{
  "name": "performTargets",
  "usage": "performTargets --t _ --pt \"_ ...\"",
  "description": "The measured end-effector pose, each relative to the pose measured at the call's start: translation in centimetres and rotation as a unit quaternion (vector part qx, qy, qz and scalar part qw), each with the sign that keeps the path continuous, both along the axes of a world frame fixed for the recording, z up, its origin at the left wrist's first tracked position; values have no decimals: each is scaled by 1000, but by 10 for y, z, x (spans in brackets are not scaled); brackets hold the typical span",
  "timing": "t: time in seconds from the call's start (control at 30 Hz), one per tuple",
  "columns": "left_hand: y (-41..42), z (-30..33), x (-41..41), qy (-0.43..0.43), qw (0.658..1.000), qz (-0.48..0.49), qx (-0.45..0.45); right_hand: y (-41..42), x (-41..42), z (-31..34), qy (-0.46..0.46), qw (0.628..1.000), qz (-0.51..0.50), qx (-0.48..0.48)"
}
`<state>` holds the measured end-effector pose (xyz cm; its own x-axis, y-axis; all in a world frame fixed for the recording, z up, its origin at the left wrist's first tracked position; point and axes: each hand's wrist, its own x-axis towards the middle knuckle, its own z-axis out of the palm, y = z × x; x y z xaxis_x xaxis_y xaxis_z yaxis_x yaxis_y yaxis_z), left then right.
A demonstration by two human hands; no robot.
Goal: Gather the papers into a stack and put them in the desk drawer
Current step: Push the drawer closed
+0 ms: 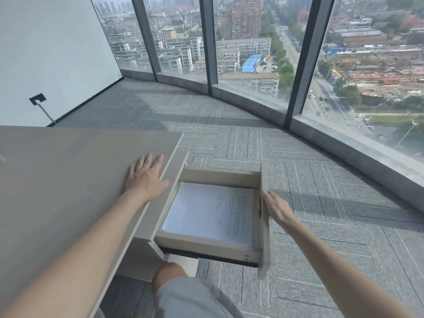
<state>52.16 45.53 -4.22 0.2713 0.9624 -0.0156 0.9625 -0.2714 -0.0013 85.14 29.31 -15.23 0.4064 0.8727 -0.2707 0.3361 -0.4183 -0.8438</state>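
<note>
A stack of white printed papers (210,212) lies flat inside the pulled-out desk drawer (220,177). The drawer sticks out from the right side of the beige desk (57,180). My left hand (145,177) rests flat on the desk top near its right edge, fingers spread, holding nothing. My right hand (276,207) lies against the outer face of the drawer front (263,226), fingers straight along the panel near its handle cut-out. Whether the fingers grip the panel or only touch it is not clear.
Grey carpet tiles (252,138) cover the floor to the right and beyond the desk. A curved wall of tall windows (241,42) runs behind. My knee in grey shorts (183,292) is below the drawer. A white wall with a dark socket plate (37,98) stands at left.
</note>
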Motion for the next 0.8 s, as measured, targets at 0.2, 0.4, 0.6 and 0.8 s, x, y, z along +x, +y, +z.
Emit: performTargets --t 0.2,0.4,0.6,0.8 --pt "1 0 0 0 1000 -2 5 5 1 -10 179 984 12 10" --pt "0 1 -1 -6 1000 -2 2 12 -7 -24 231 971 66 -5" --pt "-1 2 -1 -7 1000 0 -1 26 -17 -27 262 960 92 -21" --pt "1 0 -2 -8 1000 -1 1 40 -38 -30 300 948 98 -25"
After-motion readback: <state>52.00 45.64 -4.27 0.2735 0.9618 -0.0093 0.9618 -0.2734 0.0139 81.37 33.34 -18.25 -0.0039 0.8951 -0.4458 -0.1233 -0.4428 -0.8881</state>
